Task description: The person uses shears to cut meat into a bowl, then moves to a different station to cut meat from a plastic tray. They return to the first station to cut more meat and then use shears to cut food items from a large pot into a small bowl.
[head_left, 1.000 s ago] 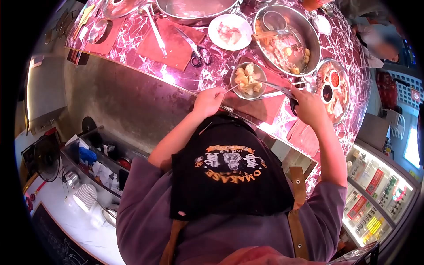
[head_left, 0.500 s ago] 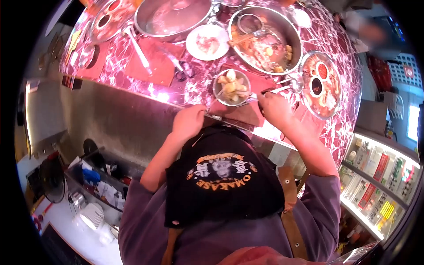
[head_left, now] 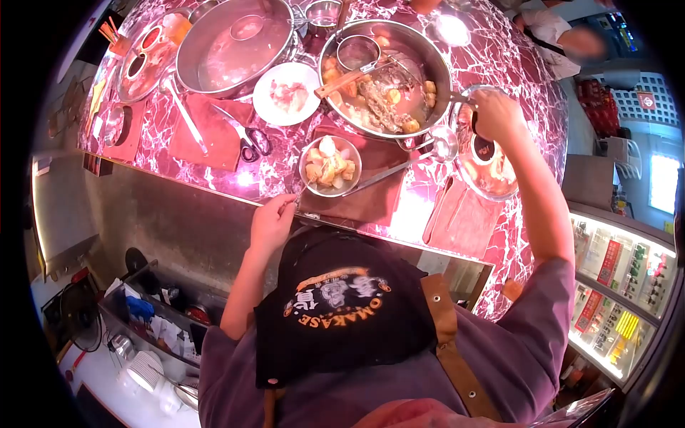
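My right hand (head_left: 498,114) is closed at the pot's right side, around a dark utensil handle (head_left: 460,98) that reaches over the rim. The round steel pot (head_left: 446,114) holds broth with meat and chunks. My left hand (head_left: 275,220) is at the table edge, thumb and fingers pinched beside a small bowl (head_left: 305,184); what they grip, I cannot tell. Pale and golden chunks (head_left: 330,165) fill that bowl. A long thin utensil (head_left: 382,176) slants up to the right from its foot. Below my right hand lies a platter (head_left: 492,184) with two sauce dishes.
A second large pot (head_left: 187,75) stands at upper left. Between the pots is a white plate (head_left: 265,110) with meat slices. Scissors (head_left: 250,139) and a brown napkin (head_left: 203,135) lie left of the bowl. A person (head_left: 549,39) is at far upper right.
My right hand has moved from beside the small bowl up and right to the pot's side. My left hand has drawn slightly left and down. The whole view has shifted too.
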The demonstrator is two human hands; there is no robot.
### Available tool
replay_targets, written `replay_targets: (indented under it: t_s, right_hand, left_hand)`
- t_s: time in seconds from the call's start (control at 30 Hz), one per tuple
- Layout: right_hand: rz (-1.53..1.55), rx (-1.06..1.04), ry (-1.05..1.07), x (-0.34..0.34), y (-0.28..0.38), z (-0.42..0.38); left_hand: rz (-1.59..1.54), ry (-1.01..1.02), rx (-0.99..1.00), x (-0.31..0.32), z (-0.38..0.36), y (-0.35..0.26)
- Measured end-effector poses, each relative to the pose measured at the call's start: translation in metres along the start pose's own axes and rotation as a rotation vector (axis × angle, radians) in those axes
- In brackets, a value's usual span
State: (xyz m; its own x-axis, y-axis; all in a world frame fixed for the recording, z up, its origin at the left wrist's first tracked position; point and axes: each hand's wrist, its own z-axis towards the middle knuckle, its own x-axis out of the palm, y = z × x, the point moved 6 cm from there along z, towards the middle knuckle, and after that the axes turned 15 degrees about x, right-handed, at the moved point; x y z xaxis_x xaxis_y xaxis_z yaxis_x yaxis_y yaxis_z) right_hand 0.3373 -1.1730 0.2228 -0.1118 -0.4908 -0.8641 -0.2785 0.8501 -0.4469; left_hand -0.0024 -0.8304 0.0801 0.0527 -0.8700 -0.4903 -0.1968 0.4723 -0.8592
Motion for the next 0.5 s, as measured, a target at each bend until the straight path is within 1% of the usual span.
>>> replay_targets:
  t_s: [0.07, 0.1, 0.17, 0.2, 0.23, 0.27, 0.3, 0.37, 0.43, 0.47, 0.5]
  right_hand:
    - [-0.166, 0.036, 0.167, 0.011, 0.018, 0.042]
    - [-0.175, 0.024, 0.086, 0.016, 0.028, 0.057]
    - [-0.188, -0.014, 0.155, 0.036, 0.048, 0.085]
    - [-0.188, -0.022, 0.158, 0.041, 0.047, 0.091]
    - [-0.171, -0.039, 0.192, 0.044, 0.046, 0.095]
    - [-0.155, -0.057, 0.224, 0.047, 0.043, 0.099]
    - [-0.161, -0.099, 0.172, 0.056, 0.033, 0.103]
    - [-0.080, -0.048, 0.175, 0.043, 0.007, 0.086]
    - [0.011, -0.089, 0.140, 0.017, -0.013, 0.055]
    - [0.014, -0.090, 0.140, 0.016, -0.023, 0.043]
    - [0.101, -0.169, 0.059, 0.011, -0.028, 0.031]
  left_hand:
    - [-0.129, -0.099, 0.005, 0.010, 0.004, -0.003]
    - [-0.127, -0.104, -0.002, 0.017, 0.008, -0.005]
    - [-0.263, -0.101, -0.028, 0.035, 0.018, -0.012]
    - [-0.305, -0.107, -0.011, 0.044, 0.023, -0.014]
    - [-0.303, -0.110, -0.017, 0.048, 0.029, -0.018]
    - [-0.286, -0.072, -0.015, 0.052, 0.036, -0.022]
    - [-0.271, -0.034, -0.014, 0.057, 0.044, -0.028]
    - [-0.291, -0.029, 0.007, 0.064, 0.066, -0.043]
    - [-0.196, -0.008, 0.078, 0.075, 0.093, -0.052]
    - [-0.203, -0.025, 0.141, 0.077, 0.108, -0.068]
    - [-0.210, -0.039, 0.201, 0.078, 0.122, -0.084]
